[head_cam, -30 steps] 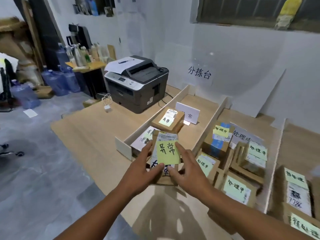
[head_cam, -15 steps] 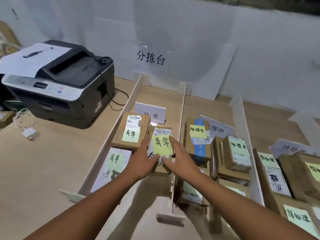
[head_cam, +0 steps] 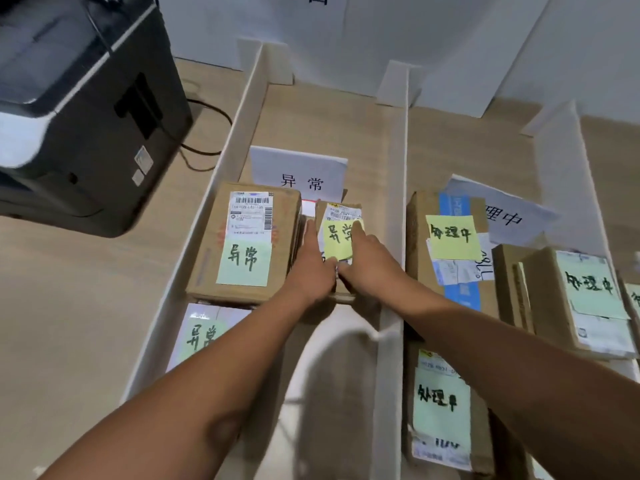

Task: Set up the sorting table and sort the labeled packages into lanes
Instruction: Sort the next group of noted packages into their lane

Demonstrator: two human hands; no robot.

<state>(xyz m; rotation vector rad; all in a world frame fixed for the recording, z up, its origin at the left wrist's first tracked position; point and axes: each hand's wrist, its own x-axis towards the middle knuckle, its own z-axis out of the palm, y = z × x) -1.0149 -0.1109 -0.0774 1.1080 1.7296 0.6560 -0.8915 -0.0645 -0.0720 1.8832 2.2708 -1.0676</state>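
Small brown cardboard package, gripped by our left hand and right hand, should seat flat near the white paper sign.

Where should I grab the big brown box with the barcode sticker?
I'd come from above and hold the big brown box by its near and far ends. It lies flat, its left side close to the lane wall, the small box crowding its right.

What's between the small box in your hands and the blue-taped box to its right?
Only the white divider wall stands between the small box and the blue-taped box; the head view shows it.
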